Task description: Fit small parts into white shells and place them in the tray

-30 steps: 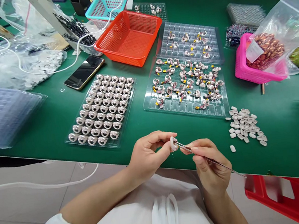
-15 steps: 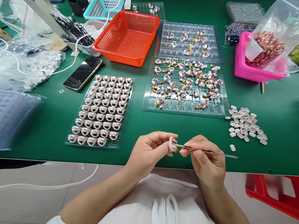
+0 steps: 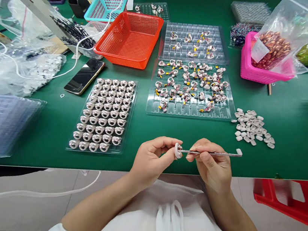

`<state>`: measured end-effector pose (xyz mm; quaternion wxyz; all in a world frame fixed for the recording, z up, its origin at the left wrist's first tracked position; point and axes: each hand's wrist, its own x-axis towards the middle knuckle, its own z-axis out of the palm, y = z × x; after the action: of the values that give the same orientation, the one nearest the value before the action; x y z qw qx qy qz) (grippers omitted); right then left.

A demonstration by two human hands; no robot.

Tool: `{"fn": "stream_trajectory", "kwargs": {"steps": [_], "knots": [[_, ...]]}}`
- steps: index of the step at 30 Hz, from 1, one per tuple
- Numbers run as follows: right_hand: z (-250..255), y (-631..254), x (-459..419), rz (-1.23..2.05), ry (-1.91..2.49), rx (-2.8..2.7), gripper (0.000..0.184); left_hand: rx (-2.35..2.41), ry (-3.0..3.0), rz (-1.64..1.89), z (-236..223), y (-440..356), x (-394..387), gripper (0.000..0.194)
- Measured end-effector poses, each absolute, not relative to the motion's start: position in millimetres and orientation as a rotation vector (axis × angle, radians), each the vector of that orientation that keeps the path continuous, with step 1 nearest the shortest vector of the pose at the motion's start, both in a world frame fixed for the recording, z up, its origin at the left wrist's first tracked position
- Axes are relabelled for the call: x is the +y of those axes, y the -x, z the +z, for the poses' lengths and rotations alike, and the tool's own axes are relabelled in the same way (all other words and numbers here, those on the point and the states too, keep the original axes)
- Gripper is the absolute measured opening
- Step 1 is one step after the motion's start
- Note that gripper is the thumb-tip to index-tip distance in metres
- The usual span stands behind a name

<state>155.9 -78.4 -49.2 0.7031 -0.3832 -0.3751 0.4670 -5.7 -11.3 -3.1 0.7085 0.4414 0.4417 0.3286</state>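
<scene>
Between the thumb and fingers of my left hand (image 3: 151, 161) is a small white ring-shaped casing (image 3: 177, 151), held upright near the table's front edge. My right hand (image 3: 213, 164) is closed around a thin metal tool (image 3: 218, 154), which looks like tweezers or a pick. Its tip reaches into the casing's opening. What lies inside the casing is too small to make out. The tool's back end overlaps a single white cap (image 3: 239, 152) in view. Beyond it lies a loose pile of white caps (image 3: 252, 127).
Ring-shaped casings fill a clear tray (image 3: 119, 144) at left. Another tray (image 3: 170, 107) carries parts with wires and yellow pieces. Behind stand an orange basket (image 3: 145, 52) and a phone (image 3: 84, 77). A pink basket (image 3: 268, 76) is at right, a red stool (image 3: 292, 195) below.
The tool's back end has swung slightly upward, and its tip remains at the casing. The casing is turned a little, and the yellow piece beside it no longer shows.
</scene>
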Motion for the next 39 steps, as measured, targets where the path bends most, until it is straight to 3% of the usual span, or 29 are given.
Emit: {"fn": "stream_trajectory", "kwargs": {"steps": [20, 39], "knots": [[-41, -168, -81, 0.921, 1.035, -0.861, 0.013, 0.854, -1.049, 0.694, 0, 7, -14, 0.019], [-35, -165, -88, 0.878, 1.023, -0.963, 0.016, 0.904, -0.995, 0.652, -5, 5, -11, 0.011]]}}
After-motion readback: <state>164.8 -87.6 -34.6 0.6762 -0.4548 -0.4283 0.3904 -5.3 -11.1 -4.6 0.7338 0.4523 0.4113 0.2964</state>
